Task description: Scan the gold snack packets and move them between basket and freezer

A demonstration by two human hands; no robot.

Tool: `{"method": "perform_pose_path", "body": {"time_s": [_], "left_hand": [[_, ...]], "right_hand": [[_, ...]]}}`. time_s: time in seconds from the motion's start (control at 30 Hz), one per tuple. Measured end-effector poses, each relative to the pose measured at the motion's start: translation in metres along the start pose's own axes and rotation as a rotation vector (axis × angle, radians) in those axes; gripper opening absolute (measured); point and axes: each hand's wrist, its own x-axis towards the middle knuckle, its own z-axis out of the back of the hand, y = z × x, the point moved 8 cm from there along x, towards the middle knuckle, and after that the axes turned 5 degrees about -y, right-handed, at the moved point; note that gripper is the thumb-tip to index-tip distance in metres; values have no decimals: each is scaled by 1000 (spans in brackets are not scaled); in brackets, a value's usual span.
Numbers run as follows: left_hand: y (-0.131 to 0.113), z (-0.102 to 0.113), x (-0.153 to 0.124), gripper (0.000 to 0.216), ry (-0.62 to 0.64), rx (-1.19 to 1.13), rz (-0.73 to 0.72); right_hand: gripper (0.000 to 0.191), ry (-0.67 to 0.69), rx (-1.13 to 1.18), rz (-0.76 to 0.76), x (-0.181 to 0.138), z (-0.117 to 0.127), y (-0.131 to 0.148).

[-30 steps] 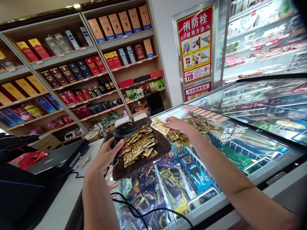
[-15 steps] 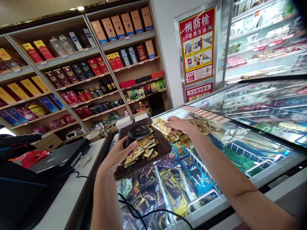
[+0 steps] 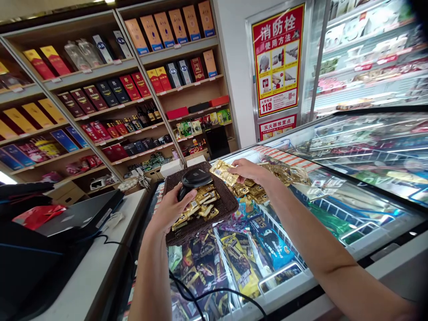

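Observation:
A black handheld barcode scanner (image 3: 196,177) is gripped in my left hand (image 3: 172,206), over a brown woven basket (image 3: 230,201). Several small gold packets (image 3: 202,201) lie inside the basket. Between the thumb and fingers of my right hand (image 3: 249,171) is a gold packet (image 3: 223,171), held at the basket's right rim near the scanner's head. More gold packets (image 3: 287,174) are heaped on the freezer's glass top, behind and below my right hand. My right fingertips are partly hidden by the hand itself.
Under the basket is a glass-topped freezer (image 3: 334,263) holding wrapped ice creams (image 3: 239,263). A black cable (image 3: 227,290) crosses in front. On the left a counter (image 3: 96,267) carries a dark laptop-like device (image 3: 80,218). Shelves of boxes (image 3: 160,80) stand behind.
My left hand and the scanner have shifted slightly right, and the scanner's head is a little higher. The gold packet in my right hand stays almost where it was.

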Motion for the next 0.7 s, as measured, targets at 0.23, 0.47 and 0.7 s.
{"method": "perform_pose_path", "body": {"time_s": [0.23,0.47,0.7], "left_hand": [[-1,-2,0,38,31,-15,-42],[1,-5,3,39,56,56,-43],[-3,-6,1,40,68,30,-31]], "right_hand": [[15,-6,-11,-3,-1,3,1],[14,2,2,1,1,3,-2],[15,5,-2,12,3,3,-4]]}}
